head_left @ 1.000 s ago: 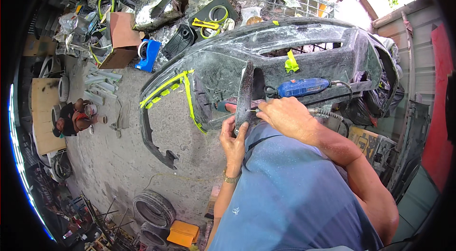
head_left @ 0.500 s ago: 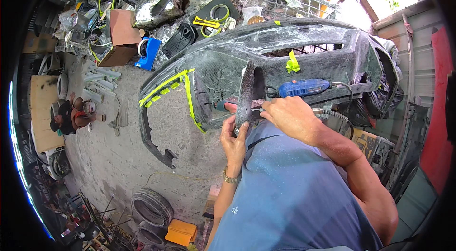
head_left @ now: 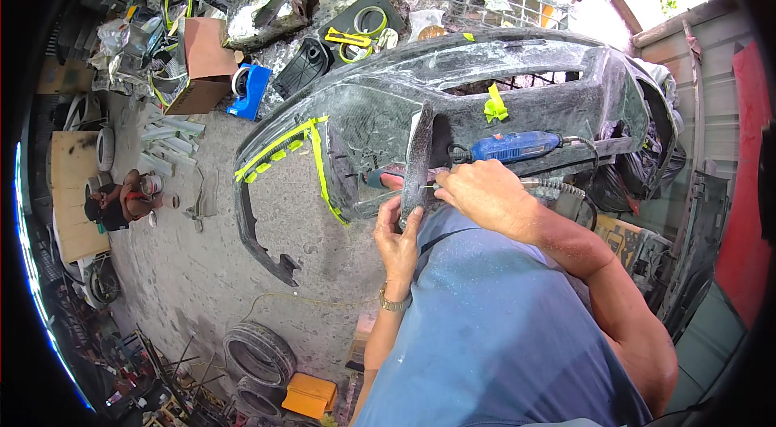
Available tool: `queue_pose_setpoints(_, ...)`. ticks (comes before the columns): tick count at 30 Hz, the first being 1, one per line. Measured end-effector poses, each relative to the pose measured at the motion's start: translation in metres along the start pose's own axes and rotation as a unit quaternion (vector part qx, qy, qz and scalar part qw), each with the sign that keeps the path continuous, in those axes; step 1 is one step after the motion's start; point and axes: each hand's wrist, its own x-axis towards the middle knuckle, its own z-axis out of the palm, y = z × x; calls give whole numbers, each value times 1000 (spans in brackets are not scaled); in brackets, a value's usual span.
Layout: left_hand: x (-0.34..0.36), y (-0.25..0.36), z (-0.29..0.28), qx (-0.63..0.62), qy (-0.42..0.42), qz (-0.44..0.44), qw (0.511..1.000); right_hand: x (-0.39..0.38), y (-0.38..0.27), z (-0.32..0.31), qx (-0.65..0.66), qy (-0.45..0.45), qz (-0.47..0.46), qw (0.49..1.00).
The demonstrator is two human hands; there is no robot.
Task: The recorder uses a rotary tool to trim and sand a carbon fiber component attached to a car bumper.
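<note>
My left hand [head_left: 395, 239] grips the lower end of a dark, curved carbon-fibre-look strip [head_left: 417, 154], thumb and fingers closed round it. The strip stands on end in front of my body. My right hand [head_left: 491, 197] is closed round a rotary tool handpiece, mostly hidden by the fingers, with its thin tip [head_left: 435, 185] at the strip's right edge. A ribbed flexible shaft [head_left: 554, 185] runs from behind that hand. The blue rotary tool body [head_left: 517, 147] lies on a large dusty black car bumper [head_left: 372, 116] just beyond my hands.
Yellow-green tape [head_left: 322, 172] marks the bumper's left part. Behind it are a blue tape dispenser [head_left: 251, 92], a cardboard box [head_left: 208, 51] and tape rolls [head_left: 370, 21]. Tyres [head_left: 259, 353] lie on the floor near an orange block [head_left: 309, 395]. Another person [head_left: 121, 202] sits far left.
My right hand has shifted slightly left, bringing the handpiece closer to the strip. The flexible shaft has moved a little with it. My left hand and the strip stay nearly where they were.
</note>
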Motion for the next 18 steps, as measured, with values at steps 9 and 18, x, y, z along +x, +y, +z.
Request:
queue_pose_setpoints(9, 0, -1, -1, 9, -2, -2, 1000, 1, 2, -1, 1, -3, -12, 1000)
queue_pose_setpoints(18, 0, -2, -1, 13, 0, 11, 1000, 1, 2, 0, 3, -2, -15, 1000)
